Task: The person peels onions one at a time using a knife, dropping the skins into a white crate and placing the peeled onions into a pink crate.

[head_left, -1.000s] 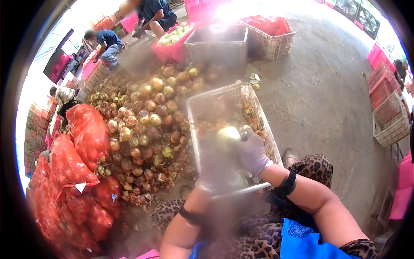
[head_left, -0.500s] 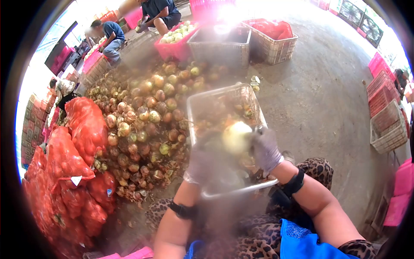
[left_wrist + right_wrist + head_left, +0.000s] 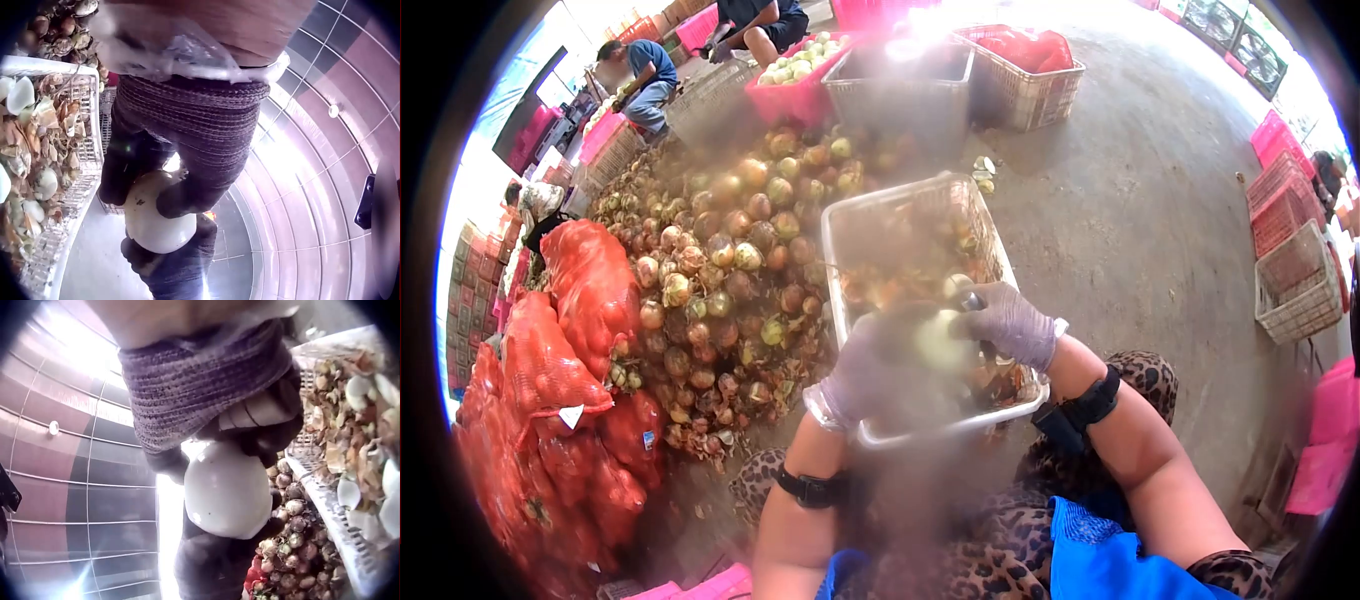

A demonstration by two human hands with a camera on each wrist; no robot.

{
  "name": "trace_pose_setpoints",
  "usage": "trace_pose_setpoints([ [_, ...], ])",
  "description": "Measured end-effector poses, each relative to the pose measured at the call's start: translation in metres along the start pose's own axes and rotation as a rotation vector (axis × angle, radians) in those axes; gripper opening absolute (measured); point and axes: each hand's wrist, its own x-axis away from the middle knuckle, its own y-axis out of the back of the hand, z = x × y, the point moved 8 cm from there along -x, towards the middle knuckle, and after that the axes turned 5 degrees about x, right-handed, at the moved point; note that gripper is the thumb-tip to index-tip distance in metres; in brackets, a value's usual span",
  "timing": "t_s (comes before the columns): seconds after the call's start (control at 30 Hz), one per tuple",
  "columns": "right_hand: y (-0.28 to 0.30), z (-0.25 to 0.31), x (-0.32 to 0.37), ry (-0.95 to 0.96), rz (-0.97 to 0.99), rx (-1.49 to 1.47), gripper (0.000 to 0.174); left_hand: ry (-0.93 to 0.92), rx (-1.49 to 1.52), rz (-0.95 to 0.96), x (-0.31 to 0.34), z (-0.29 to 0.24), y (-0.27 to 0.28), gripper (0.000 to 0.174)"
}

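A peeled white onion is between the two gloved hands over a white crate, blurred in the head view. The left hand grips it; in the left wrist view that hand's fingers and thumb curl round the onion. The right hand is at its other side. In the right wrist view, the right hand curls round a pale grooved handle, its fingertips by the onion. Any blade is hidden. Skins and white pieces lie in the crate.
Unpeeled onions are heaped left of the crate, beside red net sacks. Beyond stand a pink crate of peeled onions, a grey crate and one holding red netting. Two people crouch at the upper left.
The peeled onion has come lower, and the hands have drawn closer round it. The right hand has turned more sideways. The head view has shifted slightly.
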Motion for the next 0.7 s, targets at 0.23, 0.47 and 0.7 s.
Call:
trace_pose_setpoints([
  [0.23, -0.004, -0.015, -0.005, 0.046, -0.081, -0.05, 0.021, -0.142, -0.03, -0.235, 0.002, 0.001, 0.009, 0.044],
  [0.47, -0.017, 0.004, 0.004, 0.346, 0.15, -0.598, 0.027, -0.182, -0.541, -0.348, -0.005, 0.011, 0.036, 0.028],
  [0.7, -0.031, -0.014, -0.003, -0.033, -0.022, -0.781, 0.032, -0.196, -0.422, -0.24, 0.025, -0.043, -0.004, 0.058],
])
